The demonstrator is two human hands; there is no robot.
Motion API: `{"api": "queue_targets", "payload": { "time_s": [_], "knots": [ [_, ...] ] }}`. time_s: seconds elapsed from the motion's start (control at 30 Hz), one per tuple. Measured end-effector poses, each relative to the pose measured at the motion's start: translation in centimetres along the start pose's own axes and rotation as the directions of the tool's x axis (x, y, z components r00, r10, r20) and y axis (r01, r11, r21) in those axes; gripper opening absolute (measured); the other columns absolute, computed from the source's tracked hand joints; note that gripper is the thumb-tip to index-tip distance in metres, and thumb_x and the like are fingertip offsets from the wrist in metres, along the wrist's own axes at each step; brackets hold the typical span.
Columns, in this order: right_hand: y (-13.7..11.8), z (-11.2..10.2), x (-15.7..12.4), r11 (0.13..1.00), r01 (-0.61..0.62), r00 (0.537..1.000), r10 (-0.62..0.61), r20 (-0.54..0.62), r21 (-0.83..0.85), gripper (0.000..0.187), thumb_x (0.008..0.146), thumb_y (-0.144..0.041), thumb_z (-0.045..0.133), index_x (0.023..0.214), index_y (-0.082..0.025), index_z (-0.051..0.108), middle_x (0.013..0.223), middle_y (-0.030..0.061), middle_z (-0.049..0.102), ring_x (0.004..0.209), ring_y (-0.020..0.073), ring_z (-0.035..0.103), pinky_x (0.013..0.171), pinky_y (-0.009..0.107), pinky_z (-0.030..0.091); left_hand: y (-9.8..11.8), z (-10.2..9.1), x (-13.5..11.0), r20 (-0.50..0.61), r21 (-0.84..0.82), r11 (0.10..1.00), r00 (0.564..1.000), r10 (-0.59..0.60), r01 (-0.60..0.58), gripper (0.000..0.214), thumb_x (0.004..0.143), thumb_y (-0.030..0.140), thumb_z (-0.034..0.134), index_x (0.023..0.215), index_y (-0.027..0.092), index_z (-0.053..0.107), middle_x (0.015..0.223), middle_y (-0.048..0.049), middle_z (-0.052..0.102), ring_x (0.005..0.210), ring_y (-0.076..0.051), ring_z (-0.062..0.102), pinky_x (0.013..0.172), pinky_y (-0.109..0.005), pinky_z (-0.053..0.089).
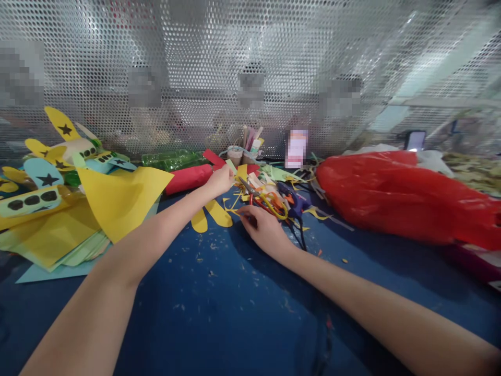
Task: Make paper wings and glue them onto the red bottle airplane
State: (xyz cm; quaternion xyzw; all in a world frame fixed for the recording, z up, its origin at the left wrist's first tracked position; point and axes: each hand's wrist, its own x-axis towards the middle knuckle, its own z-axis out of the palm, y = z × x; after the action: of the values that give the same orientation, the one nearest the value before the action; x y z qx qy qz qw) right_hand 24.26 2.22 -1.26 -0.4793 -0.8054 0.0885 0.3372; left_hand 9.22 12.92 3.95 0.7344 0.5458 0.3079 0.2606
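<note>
My left hand reaches far forward over the blue table, fingers closed on a small piece of paper beside a red paper roll. My right hand rests on the table with its fingers curled at the handles of a pair of scissors that lies in a heap of paper scraps. Yellow cut-out shapes lie on the table between the two hands.
A stack of yellow and green paper sheets lies at left, with paper airplane crafts behind it. A big red plastic bag fills the right. Cups of sticks and a green bottle stand before a perforated metal screen.
</note>
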Motion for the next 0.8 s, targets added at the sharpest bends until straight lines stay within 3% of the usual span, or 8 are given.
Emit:
{"api": "queue_targets", "payload": {
  "time_s": [0.07,0.23,0.37,0.53,0.63,0.8],
  "knots": [
    [0.2,0.1,0.0,1.0,0.008,1.0,-0.008,-0.009,0.007,0.02,0.086,-0.014,0.05,0.099,-0.019,0.064,0.093,0.0067,0.071,0.082,0.0187,0.066,0.075,0.031,0.051,-0.2,-0.4,-0.2,-0.02,0.069,0.996,0.998,0.057,-0.056,0.025,0.084,0.004,0.047,0.105,0.013,0.058,0.093,-0.0105,0.07,0.093,-0.02,0.066,0.088,-0.035,0.049],
    [0.2,0.1,0.1,0.999,0.018,0.999,-0.017,0.033,-0.032,0.02,0.087,-0.014,0.051,0.1,-0.016,0.067,0.096,0.0093,0.07,0.089,0.021,0.066,0.079,0.033,0.051,-0.9,-1.2,-1.1,0.07,0.17,0.977,0.991,0.118,-0.128,0.026,0.082,0.004,0.046,0.094,0.012,0.067,0.08,-0.0068,0.072,0.075,-0.017,0.067,0.077,-0.03,0.051],
    [0.2,0.0,0.1,0.998,0.043,0.998,-0.041,0.038,-0.046,0.019,0.088,-0.016,0.051,0.097,-0.017,0.067,0.094,0.0094,0.07,0.088,0.0212,0.066,0.079,0.034,0.052,-1.6,-1.7,-2.5,0.098,0.224,0.954,0.978,0.182,-0.199,0.02,0.08,0.011,0.056,0.092,0.014,0.07,0.092,-0.0083,0.073,0.085,-0.02,0.067,0.081,-0.032,0.051],
    [0.3,0.1,0.1,0.998,0.061,0.998,-0.061,0.002,-0.02,0.02,0.087,-0.015,0.048,0.098,-0.018,0.065,0.094,0.0089,0.071,0.086,0.0215,0.067,0.078,0.035,0.053,-2.6,-2.3,-6.0,0.109,0.293,0.912,0.958,0.267,-0.288,0.016,0.081,0.015,0.057,0.089,0.015,0.071,0.094,-0.0083,0.072,0.091,-0.022,0.064,0.087,-0.036,0.048],
    [0.2,0.0,0.2,0.998,0.059,0.998,-0.059,0.006,-0.019,0.022,0.088,-0.017,0.045,0.1,-0.018,0.063,0.089,0.0078,0.071,0.081,0.0215,0.067,0.075,0.036,0.054,-3.5,-2.7,-8.7,0.104,0.397,0.829,0.917,0.384,-0.393,0.019,0.083,0.017,0.056,0.096,0.017,0.07,0.1,-0.0076,0.068,0.098,-0.022,0.06,0.093,-0.038,0.046],
    [0.5,-0.2,0.7,0.986,0.125,0.992,-0.122,0.032,-0.11,0.026,0.09,-0.018,0.042,0.094,-0.017,0.068,0.094,0.0116,0.069,0.089,0.0242,0.066,0.081,0.04,0.054,-4.9,-3.6,-12.1,0.044,0.568,0.761,0.935,0.353,-0.314,0.035,0.091,0.035,0.05,0.114,0.013,0.064,0.112,-0.0132,0.062,0.107,-0.026,0.054,0.097,-0.041,0.044]
  ]
}}
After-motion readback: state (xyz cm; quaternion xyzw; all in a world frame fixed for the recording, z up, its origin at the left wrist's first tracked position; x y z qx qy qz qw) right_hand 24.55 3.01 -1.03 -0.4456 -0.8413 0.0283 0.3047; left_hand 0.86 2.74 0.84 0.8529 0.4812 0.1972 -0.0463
